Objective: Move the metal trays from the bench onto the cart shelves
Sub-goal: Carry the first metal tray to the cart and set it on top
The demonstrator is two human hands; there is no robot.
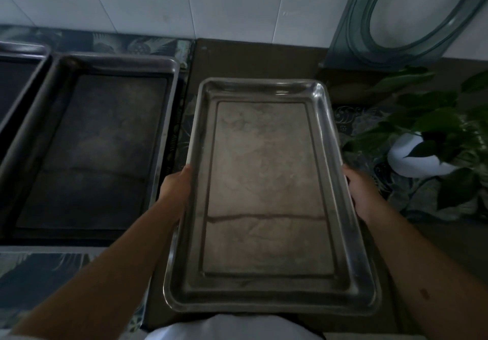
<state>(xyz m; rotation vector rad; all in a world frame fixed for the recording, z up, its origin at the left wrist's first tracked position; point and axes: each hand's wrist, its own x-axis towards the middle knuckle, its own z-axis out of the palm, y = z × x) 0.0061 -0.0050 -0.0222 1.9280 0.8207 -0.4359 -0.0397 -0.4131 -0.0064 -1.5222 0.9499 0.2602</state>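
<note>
**Inspector A:** Nearest the camera, a white garment (232,327) fills the bottom edge. Directly above it sits the near short rim of the held tray (266,189), a shallow rectangular metal pan with a raised lip and a stepped, dull floor crossed by one dark line.

**Inspector B:** Grip condition?

**Inspector A:** The left hand (176,185) is closed on the left long rim, roughly at mid-length, thumb over the lip. The right hand (360,190) is closed on the right long rim at the matching point. The fingers pass under the pan and are hidden, so their exact curl cannot be confirmed. Both bare forearms run back toward the lower corners.

**Inspector B:** Tray position?

**Inspector A:** Carried lengthwise away from the body, close to level, over a brown surface (253,60). It appears clear of that surface, though the dim view leaves this uncertain.

**Inspector B:** Left side?

**Inspector A:** A second tray (100,139), darker, lies flat on a patterned cloth (34,276) covering the bench. Just beside it, at the frame edge, a third tray (15,75) is partly visible.

**Inspector B:** Right side?

**Inspector A:** A leafy plant (443,118) in a white pot (414,159). Farther back, a greenish translucent container (412,17) leans at the white tiled wall (184,2).
</note>
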